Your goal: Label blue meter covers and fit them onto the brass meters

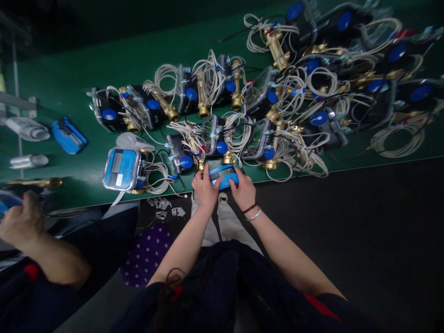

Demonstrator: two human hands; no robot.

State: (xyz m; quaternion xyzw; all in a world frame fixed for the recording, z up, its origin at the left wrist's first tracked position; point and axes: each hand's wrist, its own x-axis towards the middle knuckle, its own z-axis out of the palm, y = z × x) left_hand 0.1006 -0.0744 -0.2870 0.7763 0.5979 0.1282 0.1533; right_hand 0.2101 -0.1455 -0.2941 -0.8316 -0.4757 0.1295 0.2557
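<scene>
Between my two hands is a blue meter faceplate (225, 176) with a grey display window, held at the front edge of the green table. My left hand (207, 187) grips its left end, thumb on the face. My right hand (243, 188) grips the right end the same way. Just behind it stand brass meter bodies with coiled white cables (239, 134) and clear-cased black housings (215, 136) bearing round blue discs. A finished-looking meter with a blue face (120, 169) under a clear cover lies to the left.
Many more meters with cables (312, 88) crowd the right of the green table (86, 64). Stacked blue faceplates (69, 135) and silvery wrapped parts (28, 129) lie left. A co-worker's hand (22, 222) is at far left, near a brass pipe (38, 182). A purple dotted cloth (147, 256) is below.
</scene>
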